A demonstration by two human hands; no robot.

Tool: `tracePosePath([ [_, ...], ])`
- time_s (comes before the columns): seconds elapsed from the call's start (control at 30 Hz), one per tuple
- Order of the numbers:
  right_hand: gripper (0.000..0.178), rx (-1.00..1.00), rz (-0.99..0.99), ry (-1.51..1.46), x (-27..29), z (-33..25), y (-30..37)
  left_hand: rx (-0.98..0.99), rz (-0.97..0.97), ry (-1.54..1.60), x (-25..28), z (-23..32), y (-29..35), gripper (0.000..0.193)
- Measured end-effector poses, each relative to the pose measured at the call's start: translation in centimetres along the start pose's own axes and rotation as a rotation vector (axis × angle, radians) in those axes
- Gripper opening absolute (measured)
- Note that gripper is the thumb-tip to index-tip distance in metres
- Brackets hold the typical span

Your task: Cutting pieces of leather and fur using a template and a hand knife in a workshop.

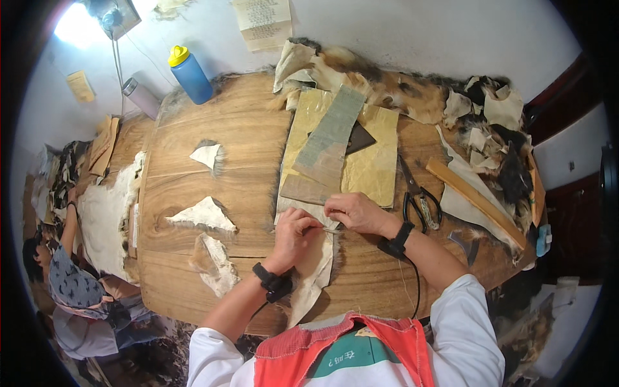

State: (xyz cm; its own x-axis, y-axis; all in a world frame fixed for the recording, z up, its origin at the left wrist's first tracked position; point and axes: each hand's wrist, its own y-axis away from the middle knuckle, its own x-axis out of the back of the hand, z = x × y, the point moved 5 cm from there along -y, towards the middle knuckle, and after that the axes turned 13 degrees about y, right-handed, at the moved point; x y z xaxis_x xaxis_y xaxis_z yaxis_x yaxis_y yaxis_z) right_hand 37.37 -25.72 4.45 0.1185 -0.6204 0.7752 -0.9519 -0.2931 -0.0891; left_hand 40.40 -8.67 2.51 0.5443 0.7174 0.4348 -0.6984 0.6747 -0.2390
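Note:
A long pale strip of fur pelt (311, 284), hide side up with fur along its edges, lies in front of me on the wooden table (251, 168). My left hand (295, 233) is closed, pinching the strip's edge. Close beside it, my right hand (356, 213) is closed too, fingertips together at the same edge; anything small between them is hidden. A thin thread (405, 280) hangs below my right wrist. Just beyond my hands, a grey-brown pattern strip (329, 138) overlaps yellowish sheets (380, 158). Black-handled scissors (416, 193) lie right of my right hand.
Triangular fur scraps (203, 215) lie on the left. A wooden stick (477, 203) rests on pelt at right. Fur pieces (412, 97) pile against the wall. A blue bottle (192, 79) and a flask (140, 98) stand at the back. Another person (80, 277) handles a pelt (106, 222).

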Motion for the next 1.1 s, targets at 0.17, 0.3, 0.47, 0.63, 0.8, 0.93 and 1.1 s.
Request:
tracePosePath([
  [0.17, 0.008, 0.015, 0.0, 0.022, -0.2, 0.2, 0.0, 0.009, 0.011, 0.025, 0.0, 0.2, -0.2, 0.011],
  [0.3, 0.017, 0.054, 0.027, 0.103, -0.4, 0.2, 0.1, -0.023, -0.001, -0.011, -0.1, 0.6, -0.4, 0.011],
  [0.47, 0.035, 0.061, 0.006, 0.234, -0.4, -1.5, -0.3, -0.028, 0.008, 0.001, 0.1, 0.6, -0.3, 0.011],
  [0.63, 0.038, 0.042, -0.017, 0.256, -0.6, -1.6, -0.8, -0.032, 0.014, 0.001, 0.0, 0.2, -0.1, 0.012],
  [0.8, 0.034, 0.09, -0.072, 0.258, -2.8, -1.7, 0.0, -0.032, 0.03, -0.029, -0.2, -0.3, -0.1, 0.013],
  [0.93, 0.025, 0.081, -0.03, 0.254, -2.3, -3.0, 0.7, -0.018, 0.037, -0.048, -0.2, -0.3, 0.0, 0.011],
  [1.1, 0.011, 0.389, 0.191, 0.53, -1.0, -5.4, 1.4, -0.032, 0.042, -0.044, -0.2, -0.7, 0.2, 0.011],
])
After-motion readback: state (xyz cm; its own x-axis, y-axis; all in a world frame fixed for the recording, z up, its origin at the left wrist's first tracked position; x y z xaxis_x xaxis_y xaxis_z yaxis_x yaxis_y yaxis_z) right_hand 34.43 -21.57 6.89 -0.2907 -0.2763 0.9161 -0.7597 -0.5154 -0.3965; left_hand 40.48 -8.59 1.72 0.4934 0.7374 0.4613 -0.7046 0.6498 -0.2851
